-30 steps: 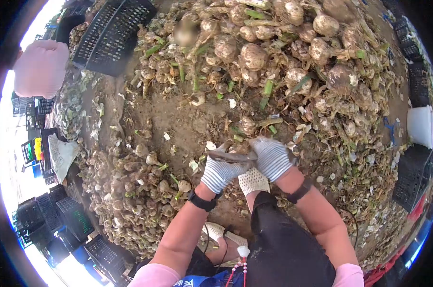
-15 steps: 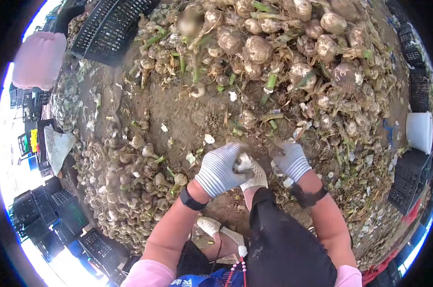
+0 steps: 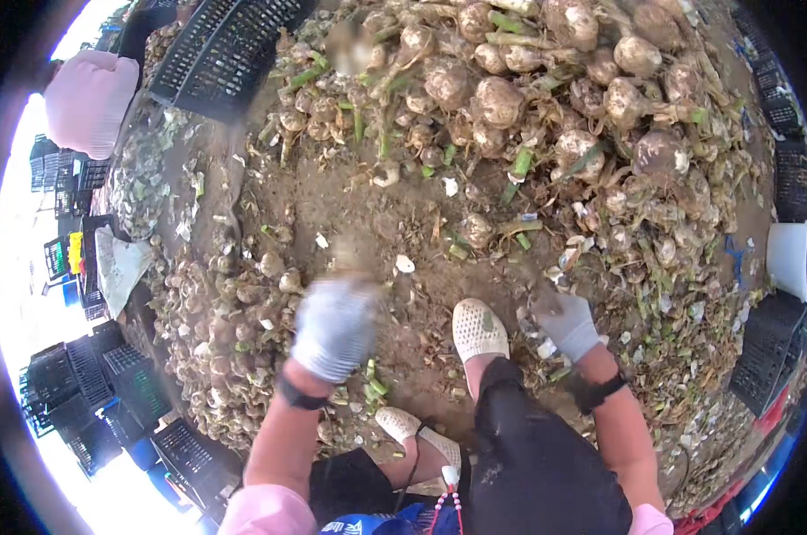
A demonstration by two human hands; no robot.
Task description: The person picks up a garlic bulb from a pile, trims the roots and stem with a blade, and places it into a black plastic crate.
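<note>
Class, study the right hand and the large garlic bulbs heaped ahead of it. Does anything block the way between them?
Nothing visible blocks it: between the right hand and the large garlic bulbs, only loose garlic scraps lie low on the ground.
</note>
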